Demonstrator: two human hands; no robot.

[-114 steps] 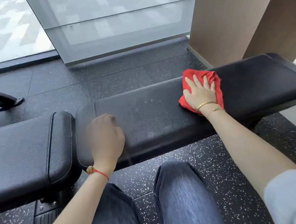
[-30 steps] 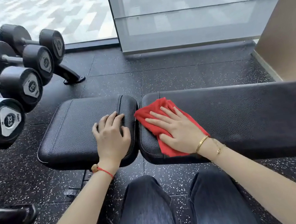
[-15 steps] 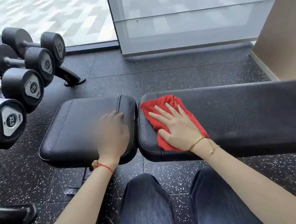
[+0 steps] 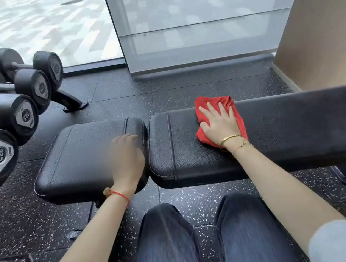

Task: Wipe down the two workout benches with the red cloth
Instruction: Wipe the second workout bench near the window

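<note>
Red cloth flat under right hand on long bench pad

Knees (image 4: 207, 238) in dark jeans fill the nearest ground, over a black speckled floor (image 4: 184, 92). Just beyond them lies the worktop: a short seat pad (image 4: 77, 159) on the left and a long back pad (image 4: 292, 130) on the right, with a narrow gap between. The left hand (image 4: 126, 158) rests at the right edge of the seat pad, blurred; its grip looks loosely curled and holds nothing. The right hand (image 4: 220, 125) presses the red cloth (image 4: 234, 112) flat on the long pad, fingers straight and spread, its grip released rather than clenched. The cloth sits toward the pad's far edge, somewhat right of the gap. Farther left, black dumbbells (image 4: 13, 115) sit on a rack. Beyond stands a glass wall (image 4: 194, 14).
</note>
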